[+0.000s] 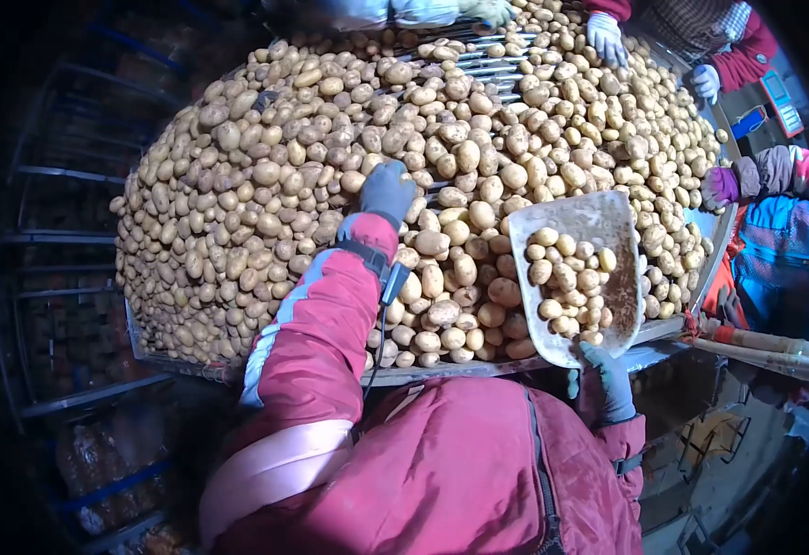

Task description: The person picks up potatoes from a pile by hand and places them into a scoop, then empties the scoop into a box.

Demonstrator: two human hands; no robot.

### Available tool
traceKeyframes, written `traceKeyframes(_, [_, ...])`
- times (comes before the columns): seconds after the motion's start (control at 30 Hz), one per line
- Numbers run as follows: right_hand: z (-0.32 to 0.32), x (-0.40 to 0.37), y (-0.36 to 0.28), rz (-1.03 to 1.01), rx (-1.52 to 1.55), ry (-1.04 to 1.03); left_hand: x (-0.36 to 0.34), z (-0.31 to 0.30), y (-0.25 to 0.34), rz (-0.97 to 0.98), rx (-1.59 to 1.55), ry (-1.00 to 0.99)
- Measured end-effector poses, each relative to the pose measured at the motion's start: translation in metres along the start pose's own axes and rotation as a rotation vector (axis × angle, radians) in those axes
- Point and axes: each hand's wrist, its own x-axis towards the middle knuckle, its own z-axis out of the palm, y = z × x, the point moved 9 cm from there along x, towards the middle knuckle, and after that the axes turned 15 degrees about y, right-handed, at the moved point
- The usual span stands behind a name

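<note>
My left hand (388, 191), in a grey glove, reaches into the middle of a large heap of potatoes (270, 173). Its back faces me and its fingertips are hidden among the potatoes. Low on the right, my gloved right hand (611, 384) grips a pale, worn scoop (622, 240) at its near end. A cluster of small potatoes (566, 282) lies in the scoop, mostly toward its left side. The scoop's far edge rests over the heap, and its near end overlaps the table's front edge.
Metal bars (492, 67) show through the heap at the back. Other people's gloved hands (606, 39) are at the far side, and a purple glove (721, 188) is at the right edge. Poles (765, 342) stick out at lower right; dark racks (62, 171) stand left.
</note>
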Motion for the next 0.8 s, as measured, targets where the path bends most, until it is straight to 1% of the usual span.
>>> traceKeyframes(0.07, [0.009, -0.008, -0.002, 0.007, -0.041, 0.013, 0.006, -0.006, -0.01, -0.363, -0.439, -0.139])
traceKeyframes(0.1, [0.014, -0.014, -0.002, 0.034, -0.054, 0.029, 0.005, -0.021, -0.003, -0.365, -0.44, -0.139])
traceKeyframes(0.13, [0.017, -0.017, 0.0, 0.062, -0.066, 0.045, -0.002, -0.046, 0.03, -0.316, -0.688, -0.207])
traceKeyframes(0.2, [0.027, -0.018, -0.001, 0.038, -0.075, 0.023, -0.021, -0.097, 0.089, -0.209, -1.184, -0.339])
traceKeyframes(0.23, [0.031, -0.017, -0.003, 0.015, -0.083, 0.003, -0.027, -0.106, 0.097, -0.215, -1.186, -0.337])
traceKeyframes(0.3, [0.039, -0.012, -0.003, -0.027, -0.073, -0.04, -0.033, -0.111, 0.096, -0.358, -1.281, -0.351])
traceKeyframes(0.33, [0.04, -0.009, -0.001, -0.026, -0.074, -0.049, -0.035, -0.093, 0.075, -0.359, -1.275, -0.344])
traceKeyframes(0.37, [0.041, -0.007, 0.0, -0.029, -0.061, -0.057, -0.029, -0.074, 0.032, -0.091, -0.866, -0.102])
traceKeyframes(0.4, [0.042, -0.004, 0.001, -0.031, -0.045, -0.064, -0.03, -0.06, 0.005, 0.164, -0.442, 0.125])
traceKeyframes(0.43, [0.04, 0.0, 0.003, -0.027, -0.045, -0.07, -0.029, -0.051, -0.008, 0.104, -0.239, 0.041])
traceKeyframes(0.47, [0.035, 0.005, 0.009, 0.018, -0.109, -0.058, -0.036, -0.05, -0.009, 0.1, -0.232, 0.039])
traceKeyframes(0.5, [0.031, 0.008, 0.016, 0.064, -0.176, -0.045, -0.052, -0.038, -0.008, 0.089, -0.157, -0.059])
traceKeyframes(0.53, [0.03, 0.01, 0.018, 0.068, -0.181, -0.051, -0.069, -0.033, 0.0, 0.078, -0.082, -0.155])
traceKeyframes(0.57, [0.026, 0.01, 0.023, 0.12, -0.182, -0.023, -0.082, -0.04, 0.008, 0.022, -0.257, -0.006])
traceKeyframes(0.6, [0.022, 0.011, 0.027, 0.169, -0.182, 0.003, -0.093, -0.011, 0.005, 0.083, -0.108, -0.131])
traceKeyframes(0.63, [0.018, 0.011, 0.03, 0.23, -0.18, 0.02, -0.104, 0.002, -0.001, 0.123, -0.048, -0.194])
traceKeyframes(0.67, [0.019, 0.012, 0.027, 0.229, -0.181, 0.016, -0.113, 0.005, -0.002, 0.167, 0.012, -0.258])
traceKeyframes(0.7, [0.018, 0.013, 0.026, 0.225, -0.192, 0.016, -0.116, 0.0, -0.011, 0.169, 0.015, -0.256])
traceKeyframes(0.77, [0.017, 0.012, 0.028, 0.23, -0.195, 0.018, -0.117, -0.027, -0.02, 0.166, -0.238, -0.22])
traceKeyframes(0.8, [0.017, 0.012, 0.027, 0.223, -0.199, 0.023, -0.11, -0.028, -0.02, 0.169, -0.236, -0.226])
